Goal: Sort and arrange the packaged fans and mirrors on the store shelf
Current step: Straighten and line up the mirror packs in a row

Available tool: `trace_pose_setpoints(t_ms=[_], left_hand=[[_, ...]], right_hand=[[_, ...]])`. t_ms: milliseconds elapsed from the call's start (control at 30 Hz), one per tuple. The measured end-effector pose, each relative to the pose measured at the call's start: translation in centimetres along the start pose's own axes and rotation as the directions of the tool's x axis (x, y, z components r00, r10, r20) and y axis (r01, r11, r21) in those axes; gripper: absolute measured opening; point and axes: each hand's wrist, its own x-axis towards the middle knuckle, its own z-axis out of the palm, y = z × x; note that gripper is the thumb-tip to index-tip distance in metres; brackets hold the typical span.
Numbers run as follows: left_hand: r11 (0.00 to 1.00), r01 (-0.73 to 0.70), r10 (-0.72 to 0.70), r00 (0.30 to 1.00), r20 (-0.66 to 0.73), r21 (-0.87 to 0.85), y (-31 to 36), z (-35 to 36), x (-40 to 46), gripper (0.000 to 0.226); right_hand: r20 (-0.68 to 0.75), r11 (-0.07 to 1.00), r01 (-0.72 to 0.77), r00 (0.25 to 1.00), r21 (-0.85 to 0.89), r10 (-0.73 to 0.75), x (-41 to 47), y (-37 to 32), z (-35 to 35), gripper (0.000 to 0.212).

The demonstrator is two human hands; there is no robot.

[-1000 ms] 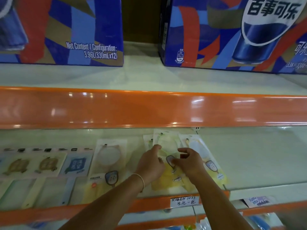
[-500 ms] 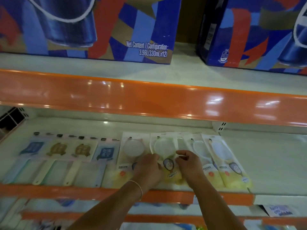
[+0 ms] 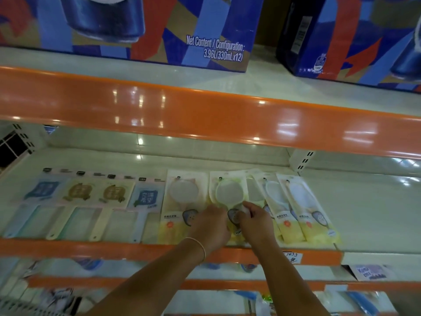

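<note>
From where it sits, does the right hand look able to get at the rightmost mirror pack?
Probably yes. The right hand rests on the middle pack, and the rightmost mirror pack lies flat just to its right on the same shelf, its top uncovered. Only one overlapping pack lies between them.

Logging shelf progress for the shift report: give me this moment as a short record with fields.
shelf: orange-edged shelf, packages lying flat
left group: four packaged fans in a row
right group: packaged mirrors, the rightmost ones overlapping
left hand: on a mirror pack
right hand: pinching the middle mirror pack
above: cola cartons
</note>
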Motion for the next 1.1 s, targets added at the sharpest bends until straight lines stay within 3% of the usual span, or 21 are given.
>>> trace_pose_setpoints(t_ms=[100, 200, 333, 600, 833, 967, 1100], left_hand=[[0.999, 0.021, -0.021, 1.000, 0.001, 0.045, 0.5, 0.1, -0.1, 0.017], [0.995, 0.041, -0.041, 0.999, 0.001, 0.087, 1.0, 0.6, -0.2, 0.020], [0.983, 0.078, -0.074, 0.997, -0.027, 0.166, 1.1, 1.1, -0.1, 0.024], [0.985, 0.037, -0.031, 0.999, -0.042, 0.167, 0.6, 2.2, -0.7, 0.023], [0.959, 0.039, -0.008, 0.994, -0.110, 0.281, -0.1, 1.9, -0.9, 0.024], [0.937, 0.001, 0.026, 0.997, -0.071, 0.350, -0.3, 1.7, -0.6, 0.024], [0.926, -0.069, 0.139, 0.977, -0.164, 0.372, -0.3, 2.5, -0.2, 0.005]], right_hand=[[-0.025, 0.996, 0.015, 1.000, -0.092, -0.018, 0.3, 0.7, -0.6, 0.044], [-0.019, 0.993, 0.078, 0.997, -0.088, -0.080, 0.7, 1.1, -1.6, 0.017], [-0.034, 0.979, 0.136, 0.989, -0.150, -0.143, 1.6, 1.7, -3.2, 0.004], [-0.013, 0.932, 0.237, 0.968, -0.275, -0.250, 2.8, 2.8, -3.5, 0.032], [0.065, 0.918, 0.252, 0.968, -0.305, -0.244, 3.2, 2.5, -2.4, 0.038], [0.087, 0.908, 0.256, 0.967, -0.331, -0.241, 3.9, 1.9, -1.8, 0.038], [0.038, 0.890, 0.324, 0.943, -0.322, -0.330, 3.7, 2.4, -1.3, 0.021]])
